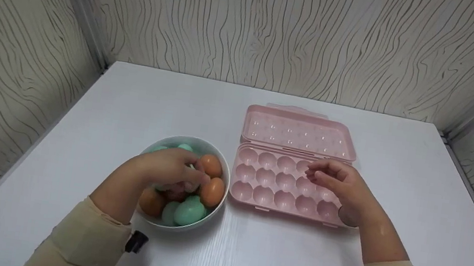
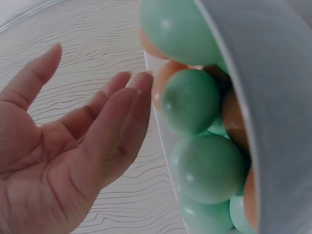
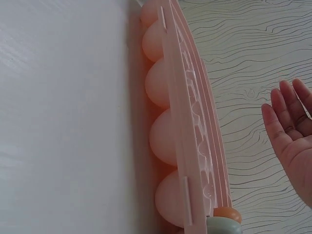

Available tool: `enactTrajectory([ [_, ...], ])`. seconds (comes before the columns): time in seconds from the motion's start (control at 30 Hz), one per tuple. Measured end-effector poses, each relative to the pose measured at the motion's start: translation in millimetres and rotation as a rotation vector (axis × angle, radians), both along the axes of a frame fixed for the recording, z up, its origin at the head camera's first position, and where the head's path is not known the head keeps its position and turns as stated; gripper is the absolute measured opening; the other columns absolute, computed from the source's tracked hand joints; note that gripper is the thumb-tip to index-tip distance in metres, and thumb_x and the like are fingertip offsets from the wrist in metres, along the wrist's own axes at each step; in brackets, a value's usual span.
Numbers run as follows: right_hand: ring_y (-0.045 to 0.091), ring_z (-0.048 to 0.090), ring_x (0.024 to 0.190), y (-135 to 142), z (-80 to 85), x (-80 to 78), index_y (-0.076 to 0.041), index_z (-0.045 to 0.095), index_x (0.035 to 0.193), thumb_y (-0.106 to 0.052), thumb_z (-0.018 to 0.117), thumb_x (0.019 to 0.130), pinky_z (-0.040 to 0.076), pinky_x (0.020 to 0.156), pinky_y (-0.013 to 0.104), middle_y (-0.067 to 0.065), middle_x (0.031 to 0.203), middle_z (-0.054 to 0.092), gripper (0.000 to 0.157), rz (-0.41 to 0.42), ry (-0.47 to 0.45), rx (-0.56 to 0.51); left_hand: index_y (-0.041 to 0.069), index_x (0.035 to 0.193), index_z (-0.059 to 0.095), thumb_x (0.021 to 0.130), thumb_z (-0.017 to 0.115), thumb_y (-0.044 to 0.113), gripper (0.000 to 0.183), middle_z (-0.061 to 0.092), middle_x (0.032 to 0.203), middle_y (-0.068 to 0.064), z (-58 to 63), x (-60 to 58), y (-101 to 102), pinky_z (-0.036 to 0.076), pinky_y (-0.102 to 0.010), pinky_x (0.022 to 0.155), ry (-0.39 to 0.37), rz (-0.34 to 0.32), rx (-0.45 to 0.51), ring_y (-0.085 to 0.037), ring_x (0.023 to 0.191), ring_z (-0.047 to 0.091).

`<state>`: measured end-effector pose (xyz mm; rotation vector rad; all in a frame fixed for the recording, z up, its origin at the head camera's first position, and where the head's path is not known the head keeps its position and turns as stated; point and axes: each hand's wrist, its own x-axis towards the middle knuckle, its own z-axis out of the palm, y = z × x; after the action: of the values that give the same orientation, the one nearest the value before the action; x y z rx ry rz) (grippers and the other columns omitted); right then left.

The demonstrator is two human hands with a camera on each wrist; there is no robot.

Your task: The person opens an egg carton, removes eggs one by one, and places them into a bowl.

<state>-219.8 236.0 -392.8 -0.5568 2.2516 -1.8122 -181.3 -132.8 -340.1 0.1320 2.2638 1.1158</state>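
Observation:
A white bowl (image 1: 222,205) on the table holds several brown eggs (image 1: 213,192) and green eggs (image 1: 190,211). Over it hangs my left hand (image 1: 169,167), palm down, with bent, separate fingers. Up close in the left wrist view, the left hand (image 2: 83,141) holds nothing, its fingertips near the bowl's opening. To the right lies a pink egg carton (image 1: 250,204), its lid folded back. My right hand (image 1: 343,183) hovers above the cups, holding nothing, fingers loosely bent. A green egg (image 3: 224,225) and an orange-brown egg (image 3: 227,214) sit at the carton's right end, mostly hidden by my wrist from above.
The open lid (image 1: 297,130) lies behind the cups. The white table (image 1: 168,95) meets patterned panels (image 1: 279,32) at its back and sides. The bowl's right side stands close to the carton's left edge.

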Motion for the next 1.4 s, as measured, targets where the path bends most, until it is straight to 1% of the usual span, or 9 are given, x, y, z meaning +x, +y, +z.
enactTrajectory([
  [0.1, 0.016, 0.061, 0.094, 5, -0.2, -0.9, 0.006, 0.057, 0.107, -0.007, 0.055, 0.09, 0.05, 0.084, 0.03, 0.01, 0.101, 0.062, 0.021, -0.003, -0.003, -0.016, 0.009, 0.095, 0.056, 0.086, 0.062, 0.031, 0.024, 0.053, 0.075, -0.005, 0.9, -2.2, 5, 0.041, -0.029, 0.062, 0.012, 0.034, 0.1, -0.019, 0.069, 0.05],
  [0.27, 0.014, 0.061, 0.093, 16, 0.9, -0.7, 0.012, 0.054, 0.107, -0.005, 0.054, 0.091, 0.05, 0.083, 0.027, 0.009, 0.099, 0.063, 0.024, -0.039, 0.022, -0.023, 0.012, 0.104, 0.059, 0.087, 0.061, 0.03, 0.025, 0.059, 0.103, -0.008, 1.7, -6.6, 16, 0.05, -0.035, 0.083, 0.032, 0.092, 0.183, -0.024, 0.097, 0.056],
  [0.4, 0.015, 0.062, 0.093, 26, 2.6, -0.9, 0.014, 0.052, 0.108, -0.004, 0.053, 0.091, 0.05, 0.082, 0.025, 0.007, 0.1, 0.064, 0.025, -0.069, 0.05, -0.027, 0.011, 0.106, 0.058, 0.088, 0.059, 0.028, 0.024, 0.058, 0.108, -0.01, 3.2, -9.5, 26, 0.048, -0.036, 0.088, 0.036, 0.129, 0.243, -0.026, 0.101, 0.057],
  [0.53, 0.014, 0.063, 0.09, 35, 3.8, -2.4, 0.007, 0.056, 0.109, -0.009, 0.054, 0.091, 0.051, 0.079, 0.025, 0.004, 0.099, 0.064, 0.023, -0.113, 0.061, -0.01, 0.012, 0.105, 0.059, 0.088, 0.059, 0.026, 0.023, 0.057, 0.111, -0.009, 4.2, -11.2, 35, 0.047, -0.035, 0.088, 0.055, 0.164, 0.333, -0.025, 0.103, 0.057],
  [0.73, 0.01, 0.062, 0.087, 45, 2.2, -6.8, 0.002, 0.056, 0.108, -0.019, 0.058, 0.09, 0.049, 0.08, 0.02, 0.002, 0.095, 0.062, 0.028, -0.225, 0.085, 0.099, 0.012, 0.109, 0.058, 0.089, 0.058, 0.023, 0.022, 0.057, 0.113, -0.005, 3.8, -13.2, 52, 0.048, -0.035, 0.089, 0.075, 0.206, 0.436, -0.023, 0.107, 0.054],
  [1.0, 0.012, 0.051, 0.097, 51, -6.3, -13.1, -0.002, 0.054, 0.117, -0.032, 0.061, 0.087, 0.042, 0.081, 0.01, 0.012, 0.111, 0.056, 0.043, -0.448, 0.037, 0.273, 0.007, 0.112, 0.055, 0.09, 0.056, 0.015, 0.023, 0.055, 0.113, -0.009, -5.2, -17.8, 77, 0.048, -0.034, 0.088, 0.077, 0.235, 0.596, -0.023, 0.103, 0.055],
  [1.1, 0.015, 0.049, 0.103, 51, -9.4, -16.8, -0.006, 0.052, 0.121, -0.036, 0.061, 0.086, 0.043, 0.089, 0.018, 0.011, 0.116, 0.054, 0.047, -0.512, -0.015, 0.339, 0.007, 0.112, 0.055, 0.09, 0.057, 0.016, 0.024, 0.056, 0.11, -0.008, -9.0, -19.4, 85, 0.049, -0.033, 0.087, 0.051, 0.251, 0.61, -0.022, 0.101, 0.056],
  [1.27, 0.029, 0.044, 0.119, 50, -16.1, -24.5, -0.007, 0.046, 0.129, -0.034, 0.062, 0.086, 0.037, 0.1, 0.042, 0.016, 0.128, 0.048, 0.053, -0.557, -0.09, 0.397, 0.009, 0.11, 0.056, 0.09, 0.056, 0.016, 0.021, 0.056, 0.111, -0.007, -16.0, -19.6, 94, 0.049, -0.033, 0.088, 0.004, 0.258, 0.622, -0.021, 0.101, 0.056],
  [1.4, 0.035, 0.038, 0.125, 52, -23.6, -28.7, -0.006, 0.042, 0.133, -0.036, 0.061, 0.086, 0.034, 0.102, 0.048, 0.019, 0.133, 0.043, 0.059, -0.562, -0.107, 0.466, 0.012, 0.109, 0.057, 0.089, 0.059, 0.018, 0.021, 0.055, 0.114, -0.005, -19.9, -17.5, 98, 0.048, -0.034, 0.089, -0.034, 0.262, 0.625, -0.021, 0.104, 0.055],
])
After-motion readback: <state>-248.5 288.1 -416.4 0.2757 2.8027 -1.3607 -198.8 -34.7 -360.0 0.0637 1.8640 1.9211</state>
